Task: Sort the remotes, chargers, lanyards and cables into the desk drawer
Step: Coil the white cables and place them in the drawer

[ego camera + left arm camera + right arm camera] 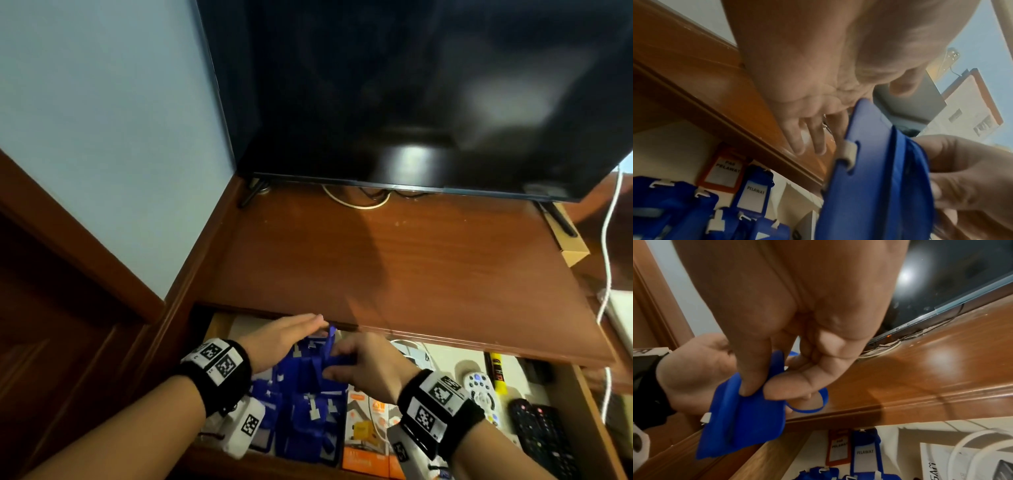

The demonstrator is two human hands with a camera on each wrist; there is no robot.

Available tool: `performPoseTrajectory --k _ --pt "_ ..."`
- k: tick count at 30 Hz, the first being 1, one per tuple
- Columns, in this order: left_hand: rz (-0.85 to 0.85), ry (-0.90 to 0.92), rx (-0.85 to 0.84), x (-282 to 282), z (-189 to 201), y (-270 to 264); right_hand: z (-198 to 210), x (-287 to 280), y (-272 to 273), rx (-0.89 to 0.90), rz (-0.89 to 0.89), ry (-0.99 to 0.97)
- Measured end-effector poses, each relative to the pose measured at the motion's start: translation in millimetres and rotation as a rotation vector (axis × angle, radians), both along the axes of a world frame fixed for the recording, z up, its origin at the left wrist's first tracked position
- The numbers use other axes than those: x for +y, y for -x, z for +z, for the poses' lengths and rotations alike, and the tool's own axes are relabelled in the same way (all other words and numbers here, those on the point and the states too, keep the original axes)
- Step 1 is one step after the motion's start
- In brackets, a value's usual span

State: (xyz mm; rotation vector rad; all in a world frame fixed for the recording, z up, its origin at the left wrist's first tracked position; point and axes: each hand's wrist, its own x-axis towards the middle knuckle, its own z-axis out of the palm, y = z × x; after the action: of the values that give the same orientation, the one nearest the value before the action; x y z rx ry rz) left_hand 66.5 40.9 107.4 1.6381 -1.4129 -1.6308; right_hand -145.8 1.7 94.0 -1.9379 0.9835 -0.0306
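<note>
**Blue badge holder going down onto the lanyard stack**

The right hand [363,363] pinches a blue badge holder [748,415] between thumb and forefinger, with its blue strap [809,404] looping out beneath the fingers. The holder hangs over the left part of the open desk drawer [582,411], above the stack of blue badge holders and lanyards [308,411] already lying there. The left hand [287,339] is flat, fingers straight and together, gripping nothing; it reaches to the far side of the stack, close under the desktop edge [445,329]. Whether its fingertips touch anything cannot be told.

The step in hand looks to be laying this holder onto the stack. To do it well, the holder should go down flat and square with the ones beneath, clip end facing the same way, and the strap should be folded under or beside it rather than left trailing over the drawer front. The flat left hand could steady the stack while the right lets go.

Room is tight on the far side: the desktop overhangs the drawer's far part, and an orange visitor pass [723,170] and a blue visitor pass [754,193] lie under it. To the right of the stack sit orange charger boxes [366,435], then a white remote [481,390] and a black remote [541,438], so there is little free floor on that side. The clearest way out for both hands is up and toward the near edge.
</note>
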Motion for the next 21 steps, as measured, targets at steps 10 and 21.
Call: performPoseTrajectory --k 10,21 --pt "0.225 -0.361 0.740 -11.0 2.7 -2.5 52.0 -14.8 8.5 -0.156 -0.093 -0.155" --pt "0.509 -0.294 0.753 6.5 4.0 17.9 59.5 -33.6 21.1 -0.365 -0.464 0.014"
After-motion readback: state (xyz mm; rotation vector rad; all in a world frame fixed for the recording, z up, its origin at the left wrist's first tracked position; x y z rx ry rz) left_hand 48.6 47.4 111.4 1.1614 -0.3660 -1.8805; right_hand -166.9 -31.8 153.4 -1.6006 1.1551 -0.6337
